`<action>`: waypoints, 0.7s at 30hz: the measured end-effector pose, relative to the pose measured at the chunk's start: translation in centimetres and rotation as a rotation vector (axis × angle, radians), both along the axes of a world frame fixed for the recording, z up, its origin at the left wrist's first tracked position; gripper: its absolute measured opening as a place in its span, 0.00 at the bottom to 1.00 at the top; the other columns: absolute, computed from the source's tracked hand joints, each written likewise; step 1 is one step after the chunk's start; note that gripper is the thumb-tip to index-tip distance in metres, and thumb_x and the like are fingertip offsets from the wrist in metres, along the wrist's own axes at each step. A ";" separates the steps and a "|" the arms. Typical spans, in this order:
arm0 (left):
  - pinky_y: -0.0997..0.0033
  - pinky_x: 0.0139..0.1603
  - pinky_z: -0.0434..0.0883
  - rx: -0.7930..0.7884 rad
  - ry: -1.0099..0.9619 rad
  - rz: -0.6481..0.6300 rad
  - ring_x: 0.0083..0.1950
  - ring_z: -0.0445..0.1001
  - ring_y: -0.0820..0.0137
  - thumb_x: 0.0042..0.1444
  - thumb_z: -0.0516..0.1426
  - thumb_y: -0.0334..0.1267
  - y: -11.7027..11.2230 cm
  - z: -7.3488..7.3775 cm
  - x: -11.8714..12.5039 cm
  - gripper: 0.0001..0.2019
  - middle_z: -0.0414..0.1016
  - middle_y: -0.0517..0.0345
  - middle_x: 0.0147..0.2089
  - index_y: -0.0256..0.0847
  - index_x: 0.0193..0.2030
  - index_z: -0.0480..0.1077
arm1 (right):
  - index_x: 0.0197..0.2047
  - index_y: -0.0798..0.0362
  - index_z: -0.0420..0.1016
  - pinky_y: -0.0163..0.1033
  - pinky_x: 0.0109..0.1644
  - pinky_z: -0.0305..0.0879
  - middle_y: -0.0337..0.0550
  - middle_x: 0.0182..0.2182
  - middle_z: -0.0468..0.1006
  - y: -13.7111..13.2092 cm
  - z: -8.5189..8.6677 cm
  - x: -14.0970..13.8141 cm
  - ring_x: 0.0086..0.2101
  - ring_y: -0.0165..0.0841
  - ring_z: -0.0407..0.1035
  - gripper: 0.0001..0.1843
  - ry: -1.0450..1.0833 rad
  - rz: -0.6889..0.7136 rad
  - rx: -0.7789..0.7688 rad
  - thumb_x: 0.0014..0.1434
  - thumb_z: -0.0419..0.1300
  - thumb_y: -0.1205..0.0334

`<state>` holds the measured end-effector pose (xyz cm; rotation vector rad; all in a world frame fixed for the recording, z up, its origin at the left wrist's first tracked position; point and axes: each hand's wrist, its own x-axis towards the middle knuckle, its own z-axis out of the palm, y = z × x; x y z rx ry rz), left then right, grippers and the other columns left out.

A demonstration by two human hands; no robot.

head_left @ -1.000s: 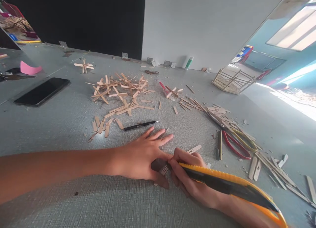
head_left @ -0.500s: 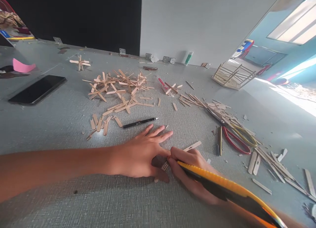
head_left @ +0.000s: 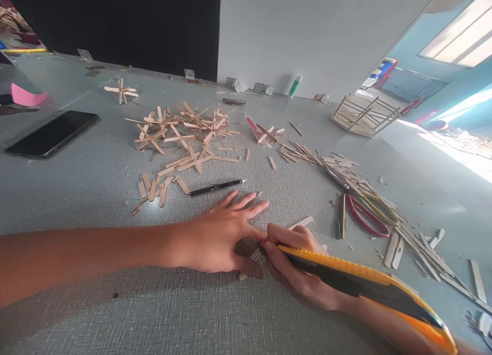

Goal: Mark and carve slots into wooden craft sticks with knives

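Observation:
My right hand (head_left: 298,260) grips a yellow and black utility knife (head_left: 357,280), its back end pointing toward the lower right. The blade tip is hidden by my fingers. Fingers spread flat on the table, my left hand (head_left: 219,234) presses down beside it, with the index fingertip at the right hand's fingers. Under both hands lies a wooden craft stick (head_left: 302,223); one end sticks out beyond the right hand, and its middle is covered. Beyond the left fingertips rests a black pen (head_left: 217,187).
Crossed craft sticks (head_left: 184,127) are piled further back. At the right lie red-and-yellow-handled scissors (head_left: 367,216) among stick scraps (head_left: 418,247). A phone (head_left: 54,133) is at the left, a glue stick (head_left: 295,86) by the back panel, and a stick frame (head_left: 365,114) at the right rear.
The knife's back end has swung a little to the right, and the right hand has turned slightly over the stick, covering more of it. My left hand stays in place.

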<state>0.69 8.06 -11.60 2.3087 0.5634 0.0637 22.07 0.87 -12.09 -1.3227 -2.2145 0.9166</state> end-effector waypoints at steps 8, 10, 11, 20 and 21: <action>0.32 0.75 0.34 0.016 -0.002 -0.002 0.81 0.29 0.49 0.61 0.65 0.53 0.0 -0.2 0.0 0.12 0.35 0.62 0.82 0.52 0.45 0.80 | 0.29 0.47 0.55 0.38 0.25 0.58 0.29 0.15 0.66 -0.2 -0.2 0.1 0.15 0.27 0.61 0.19 0.058 0.031 -0.099 0.75 0.47 0.56; 0.33 0.75 0.33 0.021 -0.018 -0.003 0.81 0.28 0.50 0.60 0.65 0.55 0.0 -0.4 0.0 0.14 0.34 0.63 0.82 0.55 0.48 0.79 | 0.30 0.47 0.56 0.36 0.22 0.55 0.30 0.15 0.67 -0.2 -0.3 0.0 0.14 0.26 0.60 0.19 0.110 0.019 -0.105 0.75 0.47 0.55; 0.32 0.75 0.33 0.023 -0.023 -0.003 0.81 0.28 0.50 0.60 0.65 0.57 0.0 -0.5 0.0 0.15 0.33 0.62 0.82 0.56 0.49 0.79 | 0.30 0.47 0.56 0.35 0.22 0.55 0.30 0.16 0.68 -0.3 -0.3 -0.1 0.14 0.25 0.59 0.19 0.135 0.001 -0.108 0.75 0.48 0.55; 0.31 0.75 0.33 -0.003 -0.002 0.003 0.81 0.28 0.47 0.58 0.66 0.57 0.0 -0.1 0.1 0.18 0.33 0.58 0.82 0.56 0.53 0.79 | 0.29 0.49 0.62 0.36 0.28 0.56 0.28 0.16 0.67 -0.5 -0.9 -0.2 0.16 0.24 0.60 0.19 0.100 -0.066 -0.004 0.75 0.50 0.55; 0.31 0.75 0.33 -0.011 -0.004 0.005 0.81 0.28 0.46 0.59 0.67 0.56 0.0 0.0 0.0 0.18 0.33 0.60 0.82 0.56 0.53 0.79 | 0.29 0.49 0.62 0.36 0.27 0.55 0.27 0.16 0.66 -0.5 -0.9 -0.2 0.16 0.24 0.59 0.19 0.097 -0.062 0.007 0.74 0.50 0.56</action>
